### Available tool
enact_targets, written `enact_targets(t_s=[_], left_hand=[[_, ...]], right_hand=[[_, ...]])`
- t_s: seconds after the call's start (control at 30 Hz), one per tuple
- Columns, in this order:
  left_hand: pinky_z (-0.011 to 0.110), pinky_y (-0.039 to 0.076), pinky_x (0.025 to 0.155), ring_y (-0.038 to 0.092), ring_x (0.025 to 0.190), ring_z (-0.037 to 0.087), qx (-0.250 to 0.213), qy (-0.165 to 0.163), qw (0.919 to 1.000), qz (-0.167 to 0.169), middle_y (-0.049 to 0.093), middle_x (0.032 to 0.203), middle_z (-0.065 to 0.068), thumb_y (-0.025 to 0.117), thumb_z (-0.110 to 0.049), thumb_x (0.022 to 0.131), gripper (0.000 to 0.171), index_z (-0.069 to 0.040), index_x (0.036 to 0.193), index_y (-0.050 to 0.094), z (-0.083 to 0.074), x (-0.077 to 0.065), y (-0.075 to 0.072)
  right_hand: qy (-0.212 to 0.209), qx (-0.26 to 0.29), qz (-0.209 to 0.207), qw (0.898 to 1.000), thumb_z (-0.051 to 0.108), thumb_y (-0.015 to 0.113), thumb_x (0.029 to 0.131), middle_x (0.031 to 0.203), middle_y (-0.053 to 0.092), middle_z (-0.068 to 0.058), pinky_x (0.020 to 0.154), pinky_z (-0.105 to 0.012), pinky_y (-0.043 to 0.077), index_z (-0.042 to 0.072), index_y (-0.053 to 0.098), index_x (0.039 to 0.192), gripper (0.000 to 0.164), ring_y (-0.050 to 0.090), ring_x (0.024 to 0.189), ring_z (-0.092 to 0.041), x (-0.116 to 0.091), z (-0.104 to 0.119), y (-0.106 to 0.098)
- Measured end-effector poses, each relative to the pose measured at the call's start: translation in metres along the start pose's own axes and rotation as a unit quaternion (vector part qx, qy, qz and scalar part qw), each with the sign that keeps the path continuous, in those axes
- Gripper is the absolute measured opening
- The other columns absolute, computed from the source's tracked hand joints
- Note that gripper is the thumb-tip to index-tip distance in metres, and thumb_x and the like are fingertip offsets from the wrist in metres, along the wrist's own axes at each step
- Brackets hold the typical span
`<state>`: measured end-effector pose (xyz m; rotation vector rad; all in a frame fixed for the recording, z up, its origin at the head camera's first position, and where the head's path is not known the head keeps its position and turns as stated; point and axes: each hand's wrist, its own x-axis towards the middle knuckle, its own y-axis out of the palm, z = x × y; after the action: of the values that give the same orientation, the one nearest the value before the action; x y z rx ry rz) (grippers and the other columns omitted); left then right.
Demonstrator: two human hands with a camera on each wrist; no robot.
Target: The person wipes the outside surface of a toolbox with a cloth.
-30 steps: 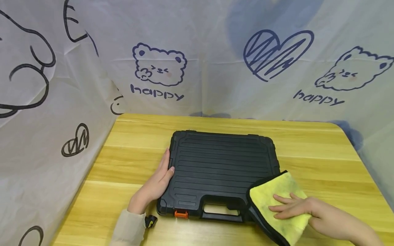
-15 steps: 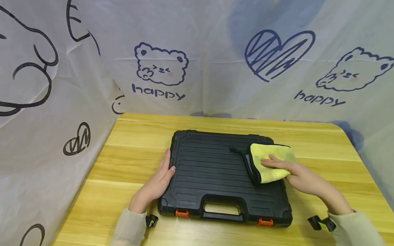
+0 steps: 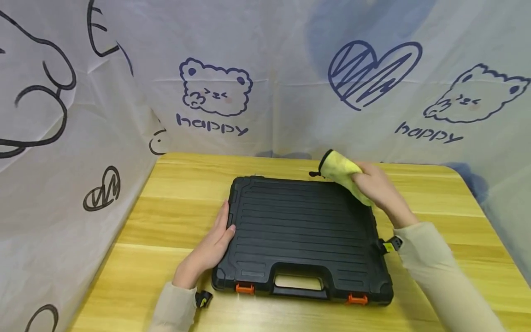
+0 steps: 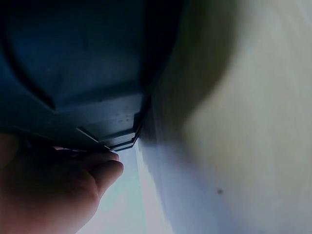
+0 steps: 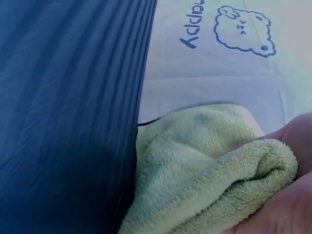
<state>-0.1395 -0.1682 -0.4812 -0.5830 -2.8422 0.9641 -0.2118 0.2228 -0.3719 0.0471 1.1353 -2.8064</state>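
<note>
A black ribbed plastic case [image 3: 298, 226] lies flat on the wooden table, with its handle and two orange latches towards me. My left hand [image 3: 211, 242] rests along the case's left side, fingers straight and thumb at the top edge. In the left wrist view, that hand [image 4: 58, 190] lies against the dark side wall. At the far right corner, my right hand [image 3: 375, 186] holds a yellow plush cloth [image 3: 341, 169] with black edging. The right wrist view shows the cloth [image 5: 195, 156] folded between thumb and fingers, beside the ribbed lid [image 5: 73, 107].
White sheeting [image 3: 286, 115] printed with bears, hearts and "happy" hangs behind and left of the table [image 3: 448, 203]. Bare tabletop shows around the case. Small black straps with yellow marks [image 3: 390, 245] sit at both wrists.
My right hand has moved from the front right corner up over the right side to the far right corner, taking the cloth along and bunching it. Left hand and case have stayed put.
</note>
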Motion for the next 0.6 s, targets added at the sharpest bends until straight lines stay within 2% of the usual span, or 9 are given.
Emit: enact_targets(t_s=[0.1,0.2,0.33,0.43,0.6], left_hand=[[0.046,0.005,0.114,-0.009,0.143,0.02,-0.001,-0.006,1.0,-0.001,-0.017,0.155,-0.004,0.022,-0.04,0.103,0.062,-0.021,0.149,-0.016,0.001,0.0,0.0],[0.045,0.004,0.114,-0.009,0.143,0.02,0.001,-0.001,1.0,-0.001,-0.018,0.155,-0.005,0.021,-0.039,0.103,0.062,-0.022,0.149,-0.017,0.002,0.001,0.0],[0.045,0.004,0.114,-0.008,0.143,0.022,0.002,-0.001,1.0,0.0,-0.017,0.155,-0.003,0.022,-0.039,0.103,0.062,-0.022,0.149,-0.016,0.002,0.001,0.001],[0.047,0.005,0.114,-0.008,0.143,0.023,0.002,-0.002,1.0,0.0,-0.015,0.156,0.002,0.022,-0.039,0.103,0.062,-0.018,0.15,-0.015,0.001,0.001,0.001],[0.047,0.005,0.114,-0.009,0.143,0.022,-0.002,-0.004,1.0,0.003,-0.015,0.156,0.002,0.022,-0.039,0.103,0.063,-0.017,0.15,-0.014,0.001,0.001,0.001]], right_hand=[[0.007,0.013,-0.002,1.0,0.004,0.037,0.084,0.079,0.05,-0.013,0.057,-0.032,0.041,0.001,0.057,0.09,0.021,0.045,0.065,-0.024,0.026,0.014,0.011],[-0.002,0.007,0.032,0.999,0.0,0.035,0.082,0.076,0.048,-0.012,0.056,-0.031,0.037,0.001,0.06,0.095,0.028,0.038,0.058,-0.02,0.05,0.027,0.028],[-0.006,-0.035,0.087,0.996,0.001,0.035,0.081,0.074,0.042,-0.01,0.058,-0.032,0.033,0.007,0.054,0.083,0.02,0.033,0.06,-0.02,0.074,0.048,0.061],[-0.011,-0.063,0.1,0.993,0.003,0.037,0.08,0.081,0.047,-0.009,0.063,-0.032,0.032,0.009,0.047,0.075,0.013,0.037,0.069,-0.021,0.086,0.066,0.084],[0.001,-0.013,0.114,0.993,0.002,0.037,0.082,0.069,0.037,-0.005,0.056,-0.029,0.028,0.012,0.04,0.069,0.017,0.028,0.059,-0.016,0.099,0.093,0.118]])
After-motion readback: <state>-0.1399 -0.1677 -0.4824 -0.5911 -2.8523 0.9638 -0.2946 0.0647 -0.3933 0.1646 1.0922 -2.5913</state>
